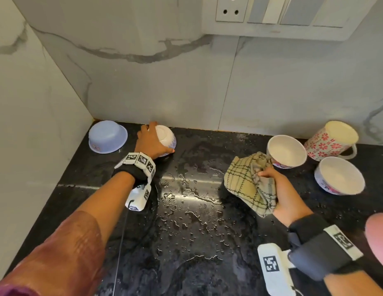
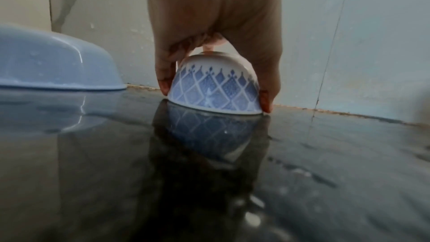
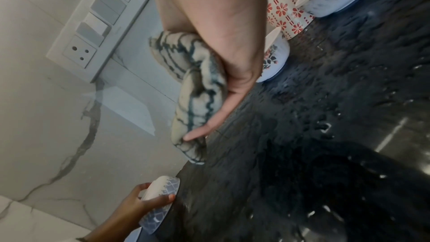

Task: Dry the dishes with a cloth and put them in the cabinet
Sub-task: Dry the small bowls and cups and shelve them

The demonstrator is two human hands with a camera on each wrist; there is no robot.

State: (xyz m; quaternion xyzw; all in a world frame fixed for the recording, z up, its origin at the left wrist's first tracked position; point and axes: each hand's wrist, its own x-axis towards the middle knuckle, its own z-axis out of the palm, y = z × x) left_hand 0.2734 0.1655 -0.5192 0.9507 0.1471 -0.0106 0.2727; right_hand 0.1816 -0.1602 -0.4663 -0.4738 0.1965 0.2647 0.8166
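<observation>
A small white bowl with a blue diamond pattern (image 1: 166,136) (image 2: 214,89) (image 3: 160,203) stands upside down on the wet black counter (image 1: 197,221) near the back wall. My left hand (image 1: 151,142) (image 2: 216,25) (image 3: 142,201) grips it from above, thumb and fingers curled down its sides. My right hand (image 1: 278,189) (image 3: 223,43) holds a bunched yellow checked cloth (image 1: 248,184) (image 3: 197,95) above the counter's middle right. No cabinet is in view.
A pale blue plastic bowl (image 1: 107,136) (image 2: 53,63) lies upside down in the back left corner. Two upright floral bowls (image 1: 286,151) (image 1: 339,175) and an inverted red-flowered mug (image 1: 331,139) (image 3: 288,12) stand at the right. Water pools mid-counter (image 1: 186,193). A switch panel (image 1: 271,13) is on the wall.
</observation>
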